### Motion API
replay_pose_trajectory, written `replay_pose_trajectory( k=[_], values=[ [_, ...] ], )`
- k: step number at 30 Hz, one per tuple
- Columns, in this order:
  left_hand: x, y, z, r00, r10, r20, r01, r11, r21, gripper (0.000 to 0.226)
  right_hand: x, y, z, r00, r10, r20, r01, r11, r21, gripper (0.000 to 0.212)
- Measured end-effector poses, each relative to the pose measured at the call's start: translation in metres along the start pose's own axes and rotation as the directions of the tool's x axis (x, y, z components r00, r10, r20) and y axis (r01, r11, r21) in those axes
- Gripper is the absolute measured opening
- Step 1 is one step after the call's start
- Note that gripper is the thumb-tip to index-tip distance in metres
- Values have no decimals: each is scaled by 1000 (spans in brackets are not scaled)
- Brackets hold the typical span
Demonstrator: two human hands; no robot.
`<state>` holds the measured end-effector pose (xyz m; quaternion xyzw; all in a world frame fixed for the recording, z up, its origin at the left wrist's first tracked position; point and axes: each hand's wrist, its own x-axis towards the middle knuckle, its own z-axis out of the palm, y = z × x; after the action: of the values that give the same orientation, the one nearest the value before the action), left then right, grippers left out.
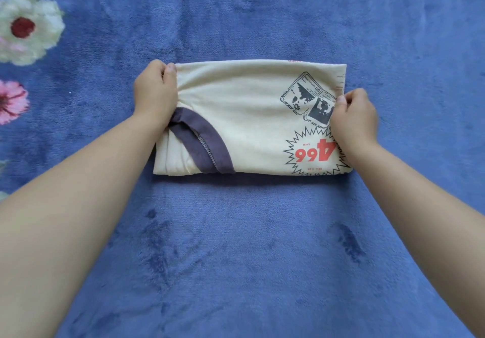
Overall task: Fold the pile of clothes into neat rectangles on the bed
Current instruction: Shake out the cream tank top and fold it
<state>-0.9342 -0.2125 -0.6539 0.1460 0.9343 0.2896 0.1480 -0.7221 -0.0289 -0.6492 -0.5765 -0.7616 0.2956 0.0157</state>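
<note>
A cream T-shirt [244,117] with a dark purple-grey neck band and a red and black print lies folded into a wide rectangle in the middle of the blue bed cover. My left hand [154,91] grips its left edge, thumb on top and fingers curled under the cloth. My right hand [354,114] pinches the right edge over the print. Both forearms reach in from the bottom corners.
The blue plush bed cover [244,245] fills the view, with white and pink flower patterns [26,28] at the left edge. No other clothes show in this frame.
</note>
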Motion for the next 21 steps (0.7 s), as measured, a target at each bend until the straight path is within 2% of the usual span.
replay_pose_trajectory(
  k=[3,5,7,8,9,10,11,12,14,15,17,18,20,21],
  values=[
    [-9,6,-4,994,-93,-64,92,995,-28,26,-3,2,0,999,21,-41,-20,1000,24,35],
    [-19,5,-8,982,-183,-42,184,983,22,53,-3,5,-1,998,47,-39,-45,998,49,45],
    [-28,2,-14,959,-277,55,269,957,112,76,-1,7,-6,996,89,15,-90,989,117,47],
    [-31,-2,-16,939,-320,125,307,945,117,78,1,8,-10,991,108,84,-124,967,224,41],
    [-34,-5,-18,909,-358,215,351,934,68,79,2,10,-14,970,113,214,-188,911,368,34],
    [-36,-7,-21,870,-363,332,401,914,-52,81,0,11,-19,921,77,381,-277,818,504,31],
    [-38,-10,-23,825,-339,451,459,868,-187,83,-2,14,-23,856,7,517,-365,717,594,39],
    [-37,-13,-23,785,-296,545,507,812,-289,77,-4,18,-25,791,-71,607,-425,651,629,56],
    [-37,-18,-23,722,-180,668,568,706,-424,58,-10,25,-23,689,-184,701,-493,590,640,86],
    [-39,-20,-24,697,-137,703,602,645,-471,61,-13,30,-23,646,-221,731,-526,566,635,92],
    [-49,-22,-26,645,-69,761,678,512,-527,81,-20,35,-23,576,-234,783,-610,515,602,90],
    [-57,-23,-26,621,-46,783,713,450,-538,83,-26,37,-24,544,-235,806,-649,490,581,84],
    [-75,-23,-26,585,-42,810,767,352,-536,69,-39,45,-24,482,-243,842,-727,424,540,70],
    [-84,-23,-26,592,-46,805,773,316,-550,65,-47,49,-24,457,-248,854,-754,401,520,68]
  ],
)
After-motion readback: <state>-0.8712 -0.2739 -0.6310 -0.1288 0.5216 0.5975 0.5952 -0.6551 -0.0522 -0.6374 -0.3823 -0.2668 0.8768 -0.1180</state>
